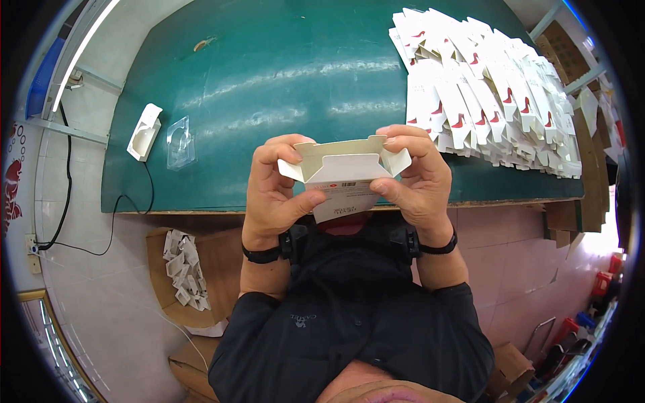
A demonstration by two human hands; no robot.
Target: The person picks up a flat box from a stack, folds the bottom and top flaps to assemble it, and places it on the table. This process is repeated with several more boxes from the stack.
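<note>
A small white carton (349, 191) is held up in front of my chest, over the table's near edge. Its top end is unfolded: two side flaps stick outward and a wider flap stands at the front. My left hand (275, 185) grips the carton's left side, thumb on the printed face and fingers by the left flap. On the other side my right hand (420, 174) pinches it the same way, thumb on the face and fingers behind the right flap. How far the carton's inside is filled, I cannot tell.
Many flat white cartons with red shoe prints (484, 101) are heaped at the table's right. On the left lie a white box with a cut-out window (144, 132) and a clear plastic tray (180, 143). A cardboard box (218, 269) of white pieces stands on the floor below the green table (269, 80).
</note>
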